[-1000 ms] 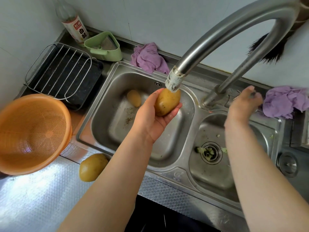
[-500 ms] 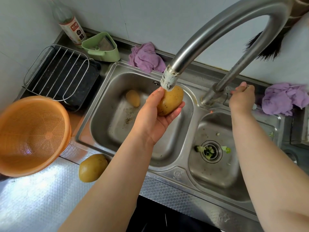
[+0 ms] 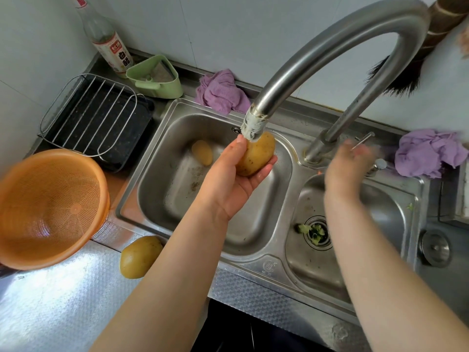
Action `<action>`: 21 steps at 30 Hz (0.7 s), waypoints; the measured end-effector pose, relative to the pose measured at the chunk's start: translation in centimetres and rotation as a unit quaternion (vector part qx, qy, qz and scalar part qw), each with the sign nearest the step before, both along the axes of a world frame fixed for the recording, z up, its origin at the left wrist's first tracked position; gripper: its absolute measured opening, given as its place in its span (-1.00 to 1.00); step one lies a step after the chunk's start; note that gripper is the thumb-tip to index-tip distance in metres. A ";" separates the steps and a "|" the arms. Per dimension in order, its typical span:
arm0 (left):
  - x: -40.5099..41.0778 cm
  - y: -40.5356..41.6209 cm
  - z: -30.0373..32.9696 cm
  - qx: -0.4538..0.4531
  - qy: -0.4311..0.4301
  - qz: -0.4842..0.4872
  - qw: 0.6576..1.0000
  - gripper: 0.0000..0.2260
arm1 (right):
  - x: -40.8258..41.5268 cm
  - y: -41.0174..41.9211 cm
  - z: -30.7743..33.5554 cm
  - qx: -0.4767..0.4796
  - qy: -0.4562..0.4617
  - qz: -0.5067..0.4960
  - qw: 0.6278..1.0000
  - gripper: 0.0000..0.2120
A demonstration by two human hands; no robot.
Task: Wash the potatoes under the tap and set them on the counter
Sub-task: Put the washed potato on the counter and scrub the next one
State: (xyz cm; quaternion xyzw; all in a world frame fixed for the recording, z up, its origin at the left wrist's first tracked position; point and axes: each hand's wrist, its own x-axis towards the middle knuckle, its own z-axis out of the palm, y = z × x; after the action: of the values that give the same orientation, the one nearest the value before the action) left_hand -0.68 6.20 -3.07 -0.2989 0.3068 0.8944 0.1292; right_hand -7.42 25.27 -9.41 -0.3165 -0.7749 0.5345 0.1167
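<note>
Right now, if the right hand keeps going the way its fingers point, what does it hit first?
Most likely the tap's thin lever handle just beyond the right hand. The hand is motion-blurred, so depth is unclear; the purple cloth lies off to the side.

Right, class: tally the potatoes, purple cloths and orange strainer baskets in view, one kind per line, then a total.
Potatoes: 3, held potato, basin potato, counter potato
Purple cloths: 2, back cloth, right cloth
Orange strainer baskets: 1
Total: 6
</note>
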 end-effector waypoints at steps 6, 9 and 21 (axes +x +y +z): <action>0.5 -0.8 -0.5 0.012 0.079 -0.082 0.993 -0.67 | 4.8 -7.6 4.2 0.004 0.114 0.462 0.880 -0.72; 1.1 -1.0 -0.7 0.000 0.137 -0.114 0.984 -0.60 | 4.0 -8.0 4.7 0.006 0.086 0.409 0.909 -0.82; -0.3 0.3 0.1 -0.168 -0.005 0.008 0.986 -0.63 | 5.6 -9.6 4.1 0.022 0.069 0.426 0.902 -0.61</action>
State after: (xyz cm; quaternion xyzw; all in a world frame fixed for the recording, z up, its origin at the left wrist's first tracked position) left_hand -0.98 6.50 -2.97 -0.3231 0.4493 0.8298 0.0719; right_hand -1.77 15.70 -5.29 0.0843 -0.8376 0.5362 -0.0619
